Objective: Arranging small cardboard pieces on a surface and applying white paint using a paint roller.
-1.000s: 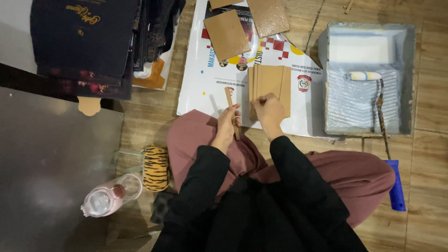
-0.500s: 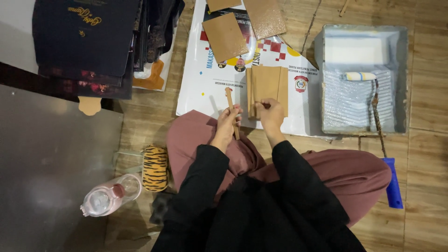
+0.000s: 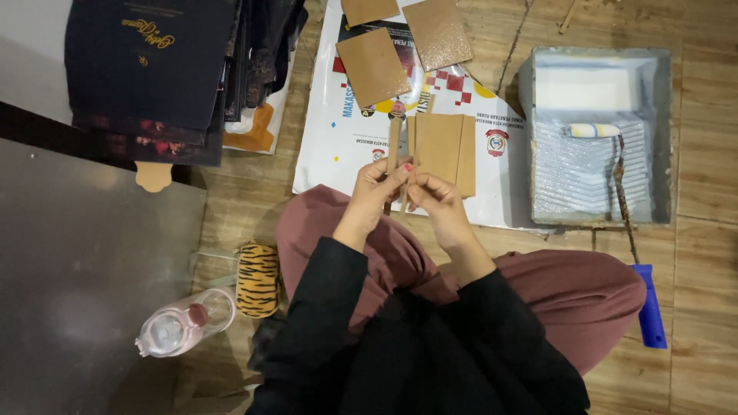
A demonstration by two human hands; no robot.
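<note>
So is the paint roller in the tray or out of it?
In. The roller lies on the ribbed slope of the grey tray, its handle running out over the near rim.

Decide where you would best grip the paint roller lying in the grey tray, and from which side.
Grip the paint roller by its long handle, which reaches over the paint tray's near rim to a blue grip on the floor. Come from above: that end lies clear of the tray.
</note>
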